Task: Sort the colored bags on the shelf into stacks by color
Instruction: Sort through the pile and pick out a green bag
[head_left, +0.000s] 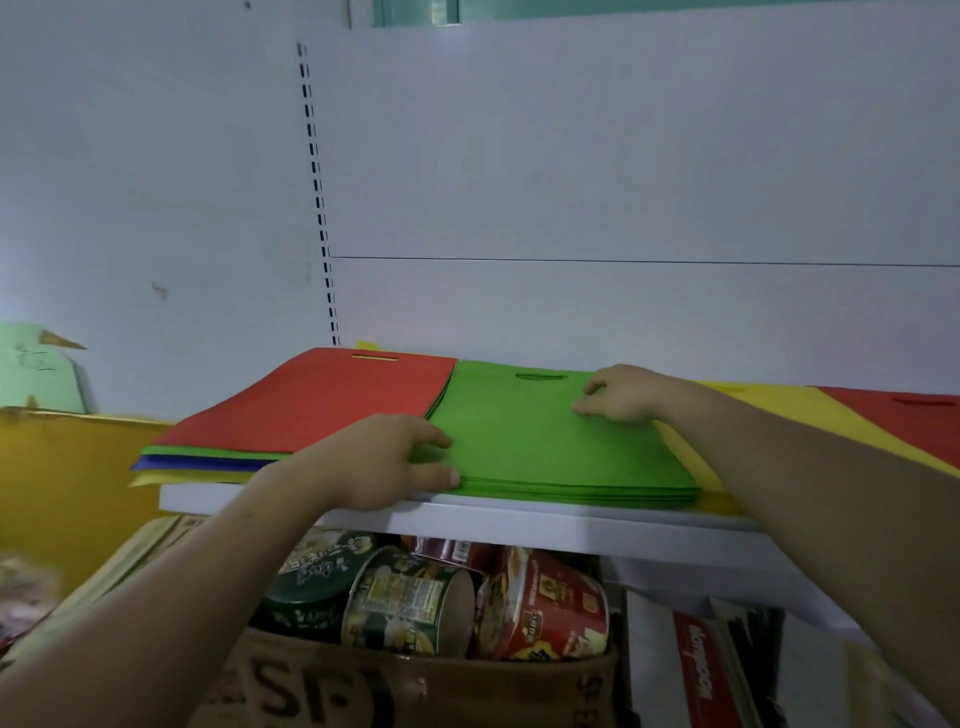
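Note:
A stack of green bags (540, 447) lies in the middle of the white shelf (519, 514). My left hand (384, 462) grips its near left corner, thumb under the edge and fingers on top. My right hand (621, 392) rests on the far right part of the top green bag, fingers loosely bent, beside the handle slot. Left of the green stack is a mixed pile with a red bag (322, 400) on top and green, blue and yellow layers (208, 462) beneath. To the right lie a yellow bag (810, 421) and another red bag (904, 410).
Under the shelf, a cardboard box (415, 686) holds several instant noodle cups (410, 597). A yellow carton (78, 467) stands at the left. The white back panel (571, 182) rises behind the bags. Printed packages (706, 670) sit at the lower right.

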